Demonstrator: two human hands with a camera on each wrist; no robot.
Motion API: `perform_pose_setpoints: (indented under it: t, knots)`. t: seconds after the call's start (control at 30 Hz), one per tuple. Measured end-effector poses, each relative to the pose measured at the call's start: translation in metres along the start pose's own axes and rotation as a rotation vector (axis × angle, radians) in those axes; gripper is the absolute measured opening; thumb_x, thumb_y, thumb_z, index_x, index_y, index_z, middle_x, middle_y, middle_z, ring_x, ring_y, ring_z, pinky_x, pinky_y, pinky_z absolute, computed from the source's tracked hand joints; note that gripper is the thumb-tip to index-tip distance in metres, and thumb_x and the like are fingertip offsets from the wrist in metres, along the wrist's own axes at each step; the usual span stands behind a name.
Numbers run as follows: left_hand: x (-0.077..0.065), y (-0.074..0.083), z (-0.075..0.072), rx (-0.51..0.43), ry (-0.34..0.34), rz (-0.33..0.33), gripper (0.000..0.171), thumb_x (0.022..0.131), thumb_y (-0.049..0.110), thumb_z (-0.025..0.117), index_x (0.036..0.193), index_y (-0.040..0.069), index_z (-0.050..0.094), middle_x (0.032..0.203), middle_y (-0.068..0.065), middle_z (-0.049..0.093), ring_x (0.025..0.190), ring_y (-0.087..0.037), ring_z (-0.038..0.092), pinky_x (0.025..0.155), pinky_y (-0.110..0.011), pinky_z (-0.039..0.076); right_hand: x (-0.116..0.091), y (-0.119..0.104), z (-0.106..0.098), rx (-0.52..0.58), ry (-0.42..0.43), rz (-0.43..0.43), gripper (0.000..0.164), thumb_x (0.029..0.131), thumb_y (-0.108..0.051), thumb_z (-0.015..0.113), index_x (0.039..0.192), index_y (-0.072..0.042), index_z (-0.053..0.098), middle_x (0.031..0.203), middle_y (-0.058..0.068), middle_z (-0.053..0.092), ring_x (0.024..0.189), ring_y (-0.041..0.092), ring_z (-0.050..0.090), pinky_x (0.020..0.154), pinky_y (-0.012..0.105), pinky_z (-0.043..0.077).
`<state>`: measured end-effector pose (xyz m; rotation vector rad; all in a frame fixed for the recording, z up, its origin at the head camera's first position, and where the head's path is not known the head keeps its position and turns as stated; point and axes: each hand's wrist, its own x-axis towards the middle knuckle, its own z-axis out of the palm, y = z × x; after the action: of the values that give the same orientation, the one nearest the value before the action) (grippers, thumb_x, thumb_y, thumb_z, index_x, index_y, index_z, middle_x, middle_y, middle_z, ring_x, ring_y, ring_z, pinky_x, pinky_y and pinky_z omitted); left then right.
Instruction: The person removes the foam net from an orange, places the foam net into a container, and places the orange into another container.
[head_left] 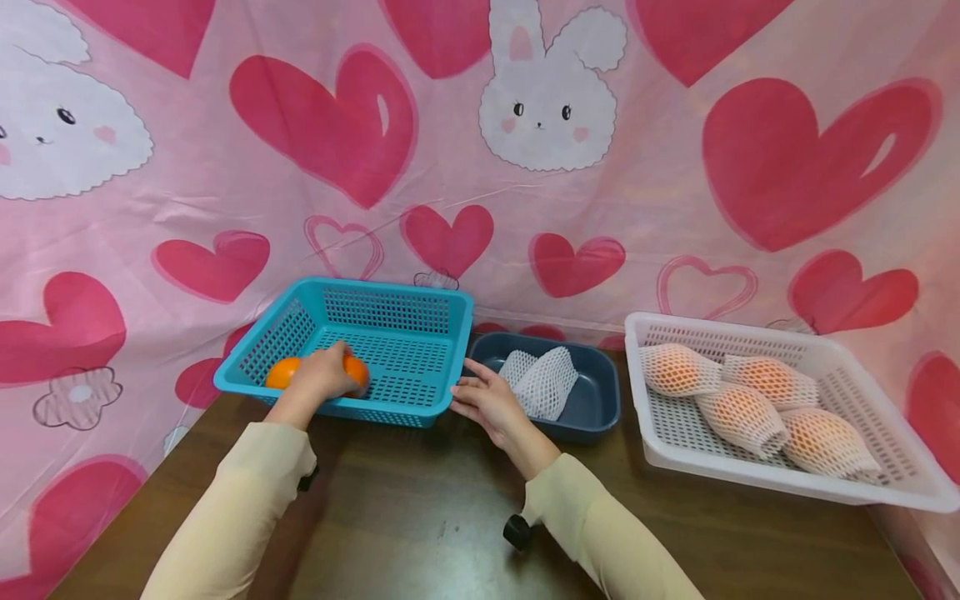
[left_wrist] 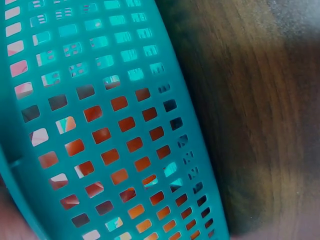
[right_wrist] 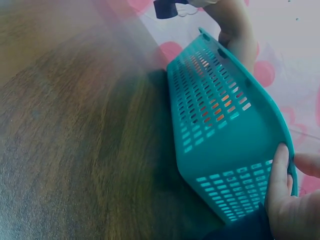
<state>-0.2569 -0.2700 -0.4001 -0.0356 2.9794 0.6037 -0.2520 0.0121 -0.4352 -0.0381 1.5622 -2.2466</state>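
A teal perforated basket (head_left: 408,408) stands at the left of the table, with orange fruits (head_left: 282,372) inside its near left corner. Reaching over the near rim, my left hand (head_left: 321,373) has its fingers curled round another orange fruit (head_left: 356,375); part of that fruit is hidden behind the hand. My right hand (head_left: 491,404) is at the basket's right end. Its extended fingers touch the outer wall just below the rim, as the right wrist view shows with the fingers (right_wrist: 279,175). Through the basket's holes, the left wrist view shows orange patches.
Right of the teal basket, a dark blue-grey tray (head_left: 600,400) holds white foam nets (head_left: 546,383). Farther right, a white basket (head_left: 652,454) contains several net-wrapped fruits (head_left: 742,417). All stand on a brown wooden table (head_left: 420,508) before a pink heart-patterned cloth (head_left: 450,183).
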Motion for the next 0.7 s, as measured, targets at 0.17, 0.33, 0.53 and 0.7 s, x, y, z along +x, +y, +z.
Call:
perform_pose_setpoints:
  t: [0.17,0.33,0.53,0.7]
  knots:
    - [0.0015,-0.0007,-0.0035,-0.015,-0.048,-0.015,0.065,0.081,0.016,0.079,0.131,-0.012,0.047,0.114,-0.033,0.058,0.096,-0.044,0.054,0.084,-0.055,0.049,-0.0009,-0.001,-0.0009,0.004,-0.009,0.003,0.059,0.1,0.006,0.057,0.155,0.002,0.036,0.103,0.01,0.06,0.086,0.016,0.066,0.1,0.053,0.046]
    - [0.0031,-0.0015,-0.0058,-0.006,-0.049,-0.032,0.069,0.082,0.012,0.077,0.137,-0.015,0.046,0.126,-0.037,0.055,0.104,-0.046,0.053,0.092,-0.059,0.048,-0.0007,-0.001,-0.0016,0.01,-0.017,0.004,0.06,0.1,0.006,0.057,0.156,0.002,0.035,0.103,0.01,0.06,0.086,0.016,0.067,0.102,0.055,0.044]
    - [0.0025,-0.0025,-0.0079,0.002,-0.062,-0.044,0.072,0.083,0.009,0.075,0.143,-0.014,0.043,0.133,-0.04,0.049,0.11,-0.049,0.051,0.095,-0.061,0.046,-0.0013,-0.0011,-0.0015,0.007,-0.019,0.0,0.06,0.1,0.006,0.057,0.156,0.003,0.034,0.099,0.008,0.06,0.084,0.014,0.066,0.101,0.054,0.045]
    - [0.0002,-0.0011,-0.0087,0.011,-0.067,-0.032,0.073,0.082,0.009,0.076,0.143,-0.014,0.044,0.135,-0.041,0.045,0.113,-0.05,0.047,0.093,-0.061,0.046,-0.0014,-0.0018,-0.0004,0.0,-0.018,0.001,0.059,0.101,0.006,0.056,0.156,0.003,0.034,0.098,0.007,0.06,0.084,0.013,0.066,0.099,0.052,0.047]
